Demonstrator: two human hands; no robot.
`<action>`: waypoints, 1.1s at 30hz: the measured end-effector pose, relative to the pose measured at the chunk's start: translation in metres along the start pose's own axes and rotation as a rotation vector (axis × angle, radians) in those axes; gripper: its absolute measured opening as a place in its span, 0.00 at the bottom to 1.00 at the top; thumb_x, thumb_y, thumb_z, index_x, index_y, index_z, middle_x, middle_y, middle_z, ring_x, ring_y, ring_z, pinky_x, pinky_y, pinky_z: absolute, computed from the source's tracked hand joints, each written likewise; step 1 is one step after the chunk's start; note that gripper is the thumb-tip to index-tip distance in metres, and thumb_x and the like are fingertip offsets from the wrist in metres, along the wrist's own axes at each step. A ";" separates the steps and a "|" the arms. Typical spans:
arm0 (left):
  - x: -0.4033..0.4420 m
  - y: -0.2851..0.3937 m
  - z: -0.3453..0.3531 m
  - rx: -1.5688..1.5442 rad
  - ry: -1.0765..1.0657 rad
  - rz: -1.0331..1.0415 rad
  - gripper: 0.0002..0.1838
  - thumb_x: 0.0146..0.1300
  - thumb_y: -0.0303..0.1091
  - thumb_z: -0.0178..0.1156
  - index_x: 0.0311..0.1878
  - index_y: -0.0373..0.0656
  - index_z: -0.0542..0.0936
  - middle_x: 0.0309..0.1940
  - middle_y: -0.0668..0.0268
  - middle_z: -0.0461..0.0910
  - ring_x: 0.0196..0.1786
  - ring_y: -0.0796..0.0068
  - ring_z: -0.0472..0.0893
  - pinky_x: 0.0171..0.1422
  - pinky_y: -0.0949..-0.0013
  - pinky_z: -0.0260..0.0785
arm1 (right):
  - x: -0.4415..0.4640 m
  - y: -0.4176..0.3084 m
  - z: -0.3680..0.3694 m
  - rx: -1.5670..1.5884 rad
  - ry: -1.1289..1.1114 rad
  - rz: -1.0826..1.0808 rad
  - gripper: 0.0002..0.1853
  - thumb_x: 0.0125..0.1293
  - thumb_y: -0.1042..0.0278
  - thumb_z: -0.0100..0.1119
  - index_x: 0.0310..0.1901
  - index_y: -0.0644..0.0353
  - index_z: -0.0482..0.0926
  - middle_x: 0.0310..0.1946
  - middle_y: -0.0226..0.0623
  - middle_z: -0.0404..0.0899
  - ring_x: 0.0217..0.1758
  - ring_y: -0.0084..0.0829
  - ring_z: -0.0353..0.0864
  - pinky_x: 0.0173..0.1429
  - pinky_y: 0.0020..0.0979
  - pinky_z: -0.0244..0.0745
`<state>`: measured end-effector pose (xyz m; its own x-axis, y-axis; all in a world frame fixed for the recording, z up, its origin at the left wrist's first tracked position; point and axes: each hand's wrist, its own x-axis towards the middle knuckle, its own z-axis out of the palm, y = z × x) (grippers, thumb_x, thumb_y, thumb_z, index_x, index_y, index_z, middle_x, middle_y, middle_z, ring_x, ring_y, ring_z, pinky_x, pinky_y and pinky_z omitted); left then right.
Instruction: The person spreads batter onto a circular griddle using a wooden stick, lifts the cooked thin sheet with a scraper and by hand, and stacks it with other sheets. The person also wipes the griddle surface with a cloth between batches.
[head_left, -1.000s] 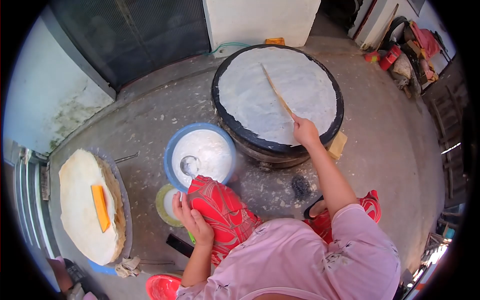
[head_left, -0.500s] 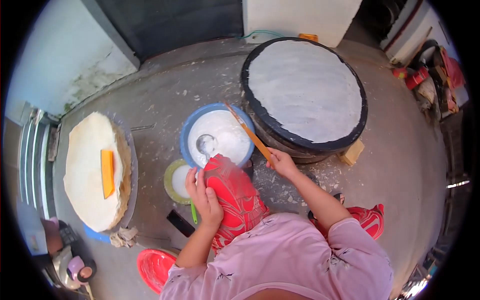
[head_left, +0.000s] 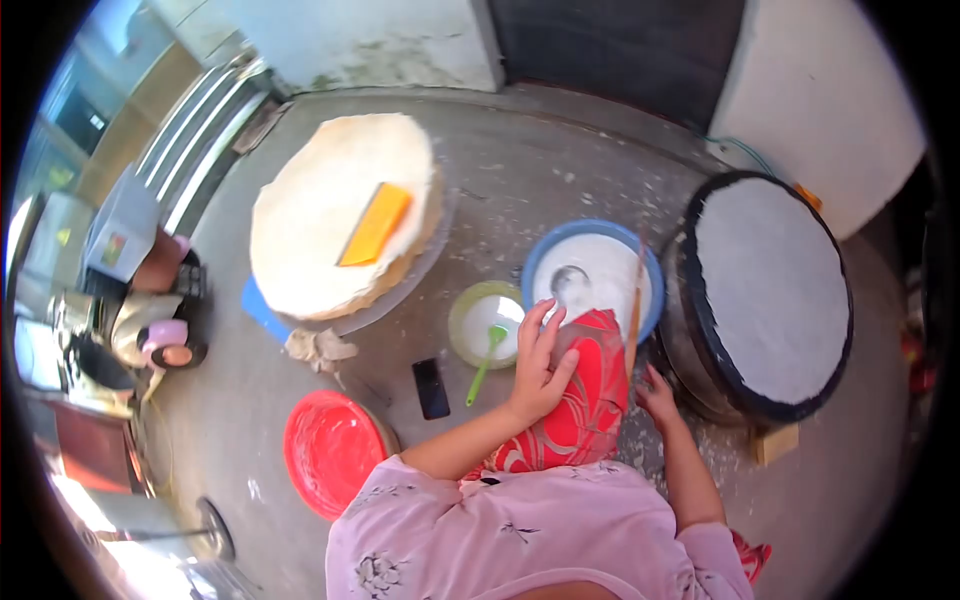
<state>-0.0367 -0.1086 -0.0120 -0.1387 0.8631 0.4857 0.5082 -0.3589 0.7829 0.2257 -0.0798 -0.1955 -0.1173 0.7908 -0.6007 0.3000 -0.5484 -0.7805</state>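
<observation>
The griddle stands right of the tub; the knee is near the tub. The left hand lies on it, fingers apart. The right hand is nearer the stick, just right of its near end; whether its fingers grip, I cannot tell. The stick points forward over the tub's right side.
</observation>
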 end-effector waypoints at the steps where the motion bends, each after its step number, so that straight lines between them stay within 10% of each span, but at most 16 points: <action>1: 0.009 -0.005 -0.010 0.019 0.031 0.000 0.26 0.58 0.32 0.54 0.60 0.37 0.64 0.61 0.49 0.58 0.64 0.49 0.59 0.67 0.55 0.48 | -0.003 0.008 -0.004 -0.034 0.013 -0.014 0.29 0.60 0.72 0.54 0.64 0.54 0.60 0.56 0.35 0.67 0.42 0.28 0.76 0.39 0.28 0.75; 5: 0.060 -0.056 -0.073 0.624 0.330 0.063 0.28 0.55 0.36 0.58 0.59 0.38 0.64 0.61 0.49 0.59 0.64 0.48 0.58 0.65 0.51 0.50 | -0.023 0.042 -0.025 0.017 -0.083 0.131 0.26 0.60 0.70 0.56 0.61 0.58 0.64 0.46 0.34 0.75 0.37 0.28 0.79 0.36 0.28 0.75; 10: 0.106 -0.130 -0.164 1.086 0.455 -0.369 0.33 0.55 0.50 0.56 0.59 0.38 0.66 0.59 0.47 0.61 0.64 0.46 0.58 0.64 0.47 0.49 | -0.044 0.056 -0.035 -0.003 -0.073 0.239 0.23 0.61 0.71 0.53 0.59 0.62 0.65 0.39 0.36 0.78 0.31 0.31 0.80 0.31 0.28 0.76; 15: 0.120 -0.132 -0.214 0.986 -0.070 -1.003 0.36 0.50 0.63 0.53 0.53 0.42 0.73 0.51 0.53 0.73 0.57 0.56 0.70 0.60 0.46 0.54 | -0.052 0.057 -0.033 0.083 -0.029 0.252 0.22 0.63 0.70 0.50 0.59 0.63 0.64 0.42 0.40 0.78 0.32 0.32 0.81 0.29 0.28 0.76; 25: 0.148 -0.114 -0.221 1.124 -0.078 -0.980 0.23 0.49 0.47 0.56 0.48 0.47 0.78 0.46 0.62 0.79 0.51 0.64 0.76 0.59 0.44 0.54 | -0.071 0.041 -0.036 0.176 -0.033 0.172 0.23 0.63 0.68 0.51 0.59 0.63 0.64 0.42 0.39 0.77 0.34 0.30 0.80 0.32 0.27 0.76; 33: 0.139 -0.140 -0.234 1.093 -0.111 -0.885 0.28 0.51 0.57 0.54 0.47 0.44 0.78 0.46 0.62 0.79 0.50 0.63 0.77 0.54 0.55 0.65 | -0.087 0.039 -0.041 0.202 -0.014 0.174 0.21 0.64 0.69 0.49 0.59 0.62 0.65 0.42 0.37 0.78 0.36 0.29 0.80 0.35 0.27 0.76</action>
<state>-0.3260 -0.0217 0.0367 -0.7139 0.6964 -0.0740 0.6905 0.7175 0.0910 0.2866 -0.1587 -0.1671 -0.0944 0.6768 -0.7301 0.1221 -0.7200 -0.6832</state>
